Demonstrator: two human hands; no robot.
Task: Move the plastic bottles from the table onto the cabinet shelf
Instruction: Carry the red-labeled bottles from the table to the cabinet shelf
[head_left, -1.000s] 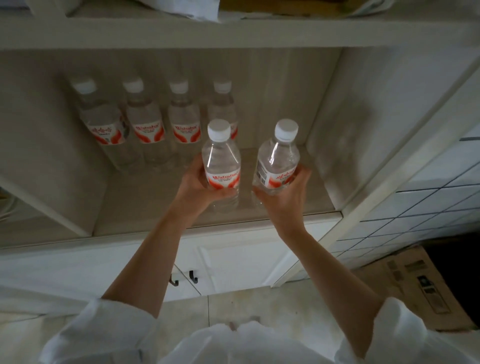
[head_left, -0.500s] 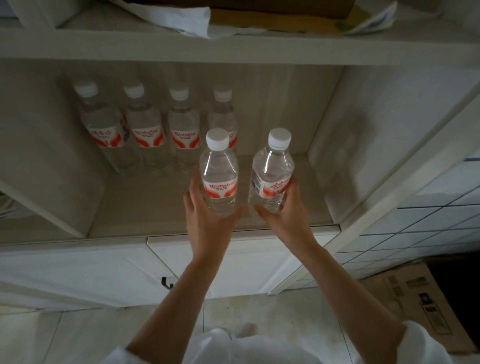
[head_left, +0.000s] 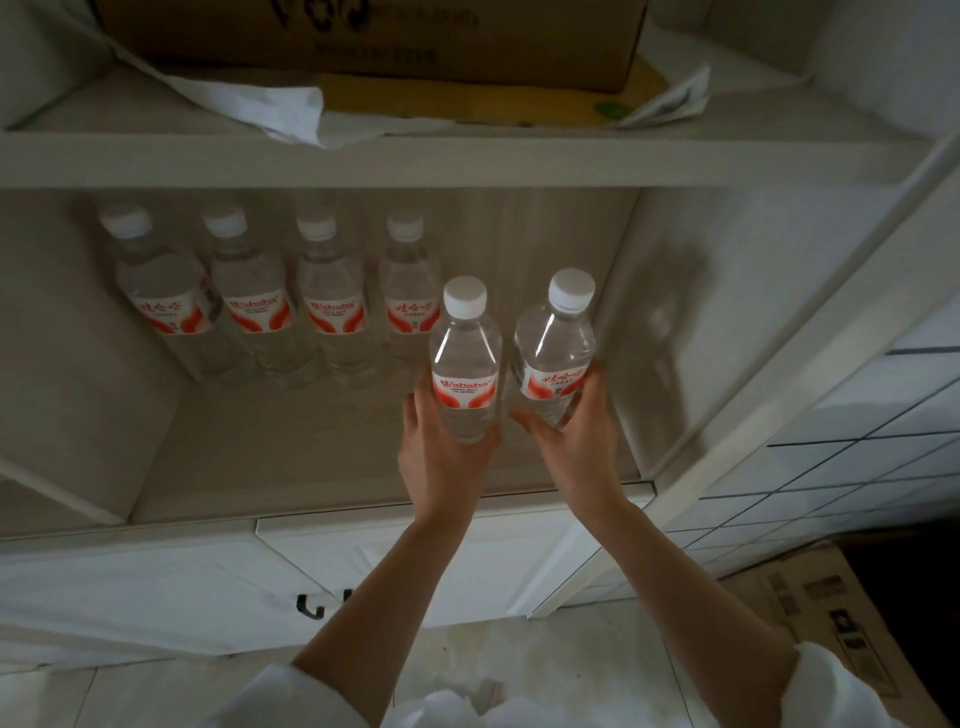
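My left hand (head_left: 441, 457) grips one bottle (head_left: 466, 364) and my right hand (head_left: 576, 441) grips a second bottle (head_left: 555, 348), both upright, side by side over the cabinet shelf (head_left: 291, 447). Compared with a second ago, I've carried them rightward and deeper, toward the open end of the row of four bottles (head_left: 291, 301) at the back. I judge they're nearly ready to set down beside that row; above it sits a cardboard box (head_left: 374, 41).
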